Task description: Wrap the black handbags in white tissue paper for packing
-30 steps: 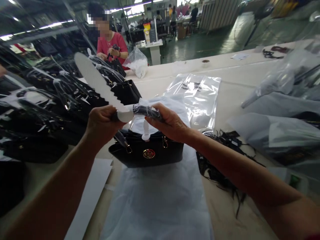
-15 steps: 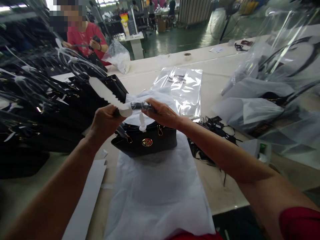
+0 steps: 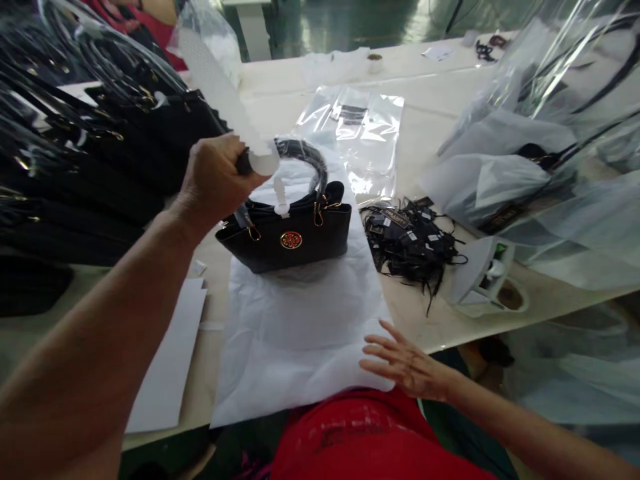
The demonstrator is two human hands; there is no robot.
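Note:
A black handbag (image 3: 320,243) with a round gold emblem stands on a white fabric sheet or bag (image 3: 300,333) at the table's front. My left hand (image 3: 215,173) is closed around one of its plastic-wrapped handles, where a white strip with a toothed edge (image 3: 215,87) curls round and sticks up. The second handle (image 3: 305,153) arches free to the right. Down at the fabric's lower right corner, my right hand (image 3: 403,367) has its fingers spread, on or just above the cloth; contact is unclear.
Several black handbags (image 3: 140,140) crowd the left side. Clear plastic bags (image 3: 370,140) lie behind the fabric. On the right are a heap of black tags (image 3: 410,240), a white tape dispenser (image 3: 485,273) and wrapped bags (image 3: 500,187). White card (image 3: 170,373) lies at front left.
My right hand has let go of the handle and moved down to the fabric's near right corner. The left hand keeps its hold. The view has tilted downward.

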